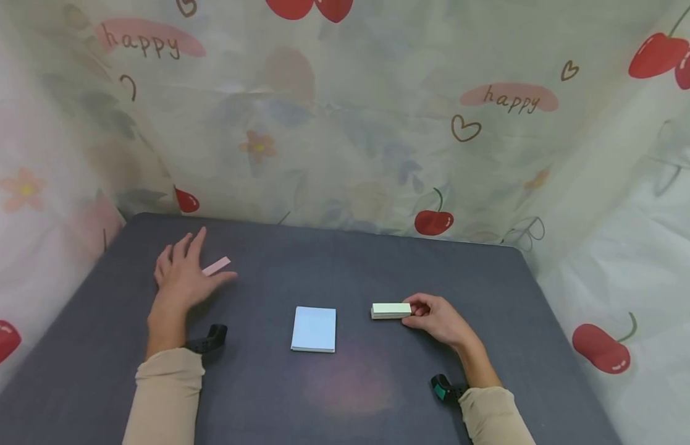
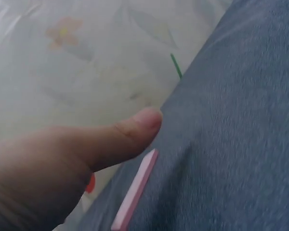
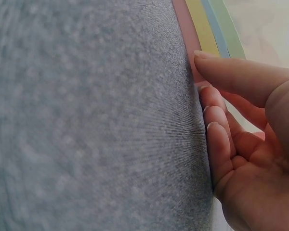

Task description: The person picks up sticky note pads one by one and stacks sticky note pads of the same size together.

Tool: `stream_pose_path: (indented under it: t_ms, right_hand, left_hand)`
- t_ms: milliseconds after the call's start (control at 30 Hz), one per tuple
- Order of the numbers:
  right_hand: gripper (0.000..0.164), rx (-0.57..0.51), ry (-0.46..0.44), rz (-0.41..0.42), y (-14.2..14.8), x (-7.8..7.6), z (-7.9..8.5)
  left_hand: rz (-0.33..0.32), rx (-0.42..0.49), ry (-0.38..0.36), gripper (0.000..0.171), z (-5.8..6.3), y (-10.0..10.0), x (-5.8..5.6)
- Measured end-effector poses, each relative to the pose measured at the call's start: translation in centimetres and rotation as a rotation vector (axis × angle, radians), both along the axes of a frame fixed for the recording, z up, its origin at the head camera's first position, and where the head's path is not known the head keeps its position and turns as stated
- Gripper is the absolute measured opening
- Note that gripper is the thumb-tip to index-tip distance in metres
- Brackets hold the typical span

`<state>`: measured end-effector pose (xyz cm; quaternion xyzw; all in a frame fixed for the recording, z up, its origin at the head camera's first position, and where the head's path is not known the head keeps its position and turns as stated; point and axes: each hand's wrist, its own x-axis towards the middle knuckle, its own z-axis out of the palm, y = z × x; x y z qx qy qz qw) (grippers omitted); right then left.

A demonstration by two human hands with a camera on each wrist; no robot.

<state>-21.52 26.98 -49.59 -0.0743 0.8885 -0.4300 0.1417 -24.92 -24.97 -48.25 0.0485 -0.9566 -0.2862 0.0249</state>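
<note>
My right hand (image 1: 439,318) pinches the right end of a narrow pad of sticky notes (image 1: 390,310), pale green on top. In the right wrist view, the pad's side shows green, blue, yellow and pink (image 3: 187,29) layers, with the thumb along it and the other fingers curled close to the tabletop. At the far left, my left hand (image 1: 183,275) is spread, its fingers extended. A thin pink strip of sticky notes (image 1: 217,266) lies by it, between thumb and index finger; in the left wrist view the thumb (image 2: 135,127) is just beside the strip's tip.
A square pale blue pad of sticky notes (image 1: 314,329) lies mid-table between the hands. The table has a dark grey-blue cloth (image 1: 256,402). A curtain printed with cherries and flowers (image 1: 345,123) hangs along the back and both sides. Each wrist wears a black band.
</note>
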Motion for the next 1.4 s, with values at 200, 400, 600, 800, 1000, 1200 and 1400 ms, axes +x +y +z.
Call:
stream_pose_path:
  t_ms: [200, 400, 600, 800, 1000, 1200, 1400]
  right_hand:
    - [0.03, 0.005, 0.008, -0.001, 0.2, 0.0, -0.1]
    - [0.031, 0.003, 0.017, -0.01, 0.3, -0.1, -0.1]
    - [0.03, 0.001, 0.02, -0.004, 0.3, -0.1, 0.0]
    - [0.03, -0.007, 0.019, -0.008, 0.3, -0.2, 0.3]
    - [0.031, 0.003, 0.02, -0.005, 0.3, -0.1, 0.0]
    - [0.03, 0.004, 0.02, -0.005, 0.1, -0.1, -0.2]
    - [0.03, 0.002, 0.019, -0.006, 0.0, -0.1, -0.3]
  left_hand:
    - [0.037, 0.028, -0.033, 0.116, -0.6, -0.7, -0.2]
    - [0.052, 0.052, -0.034, 0.111, -1.1, -1.3, -0.3]
    - [0.068, 0.041, -0.022, 0.097, -1.4, -1.3, -0.3]
    - [0.081, 0.024, 0.013, 0.066, -1.5, -1.1, -0.4]
    - [0.066, -0.036, 0.036, 0.042, -1.4, -0.9, -0.1]
    - [0.052, -0.037, 0.073, 0.027, -1.4, -0.8, 0.4]
    - [0.05, -0.009, 0.104, 0.018, -1.3, -0.7, 0.5]
